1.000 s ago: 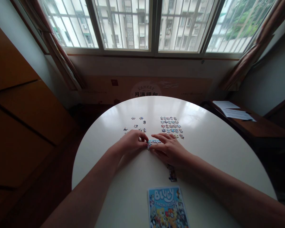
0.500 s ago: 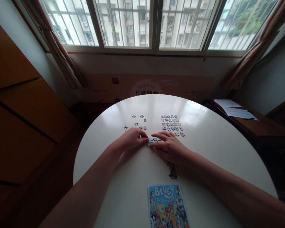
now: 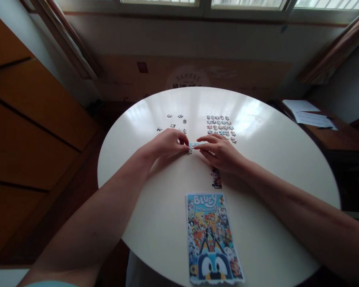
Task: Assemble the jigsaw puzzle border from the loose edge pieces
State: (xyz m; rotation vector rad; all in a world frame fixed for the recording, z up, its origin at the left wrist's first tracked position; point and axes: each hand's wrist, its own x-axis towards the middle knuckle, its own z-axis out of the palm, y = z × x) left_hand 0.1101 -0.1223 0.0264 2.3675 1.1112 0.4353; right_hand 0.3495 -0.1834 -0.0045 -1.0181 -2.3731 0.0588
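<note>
My left hand [image 3: 170, 143] has its thumb and fingertips pinched together on a small jigsaw piece at the left end of a joined strip of puzzle [image 3: 192, 146]. Most of that piece is hidden by the fingers. My right hand [image 3: 220, 150] lies over the right part of the strip, fingers stretched and apart, the tips touching or just above it. Below my right hand, a joined column of dark puzzle pieces [image 3: 217, 178] partly shows. A blue picture sheet marked "Bluey" [image 3: 211, 235] lies nearest me.
Loose puzzle pieces [image 3: 172, 126] are scattered beyond my left hand. Rows of loose pieces [image 3: 219, 125] lie beyond my right hand. Everything rests on a white round-edged table [image 3: 155, 207]. Papers and a pen lie on a brown side table [image 3: 314, 137] at the right.
The view has tilted down, so more of the picture sheet shows and less of the window. Both hands stay at the puzzle strip, with slight shifts of the fingers.
</note>
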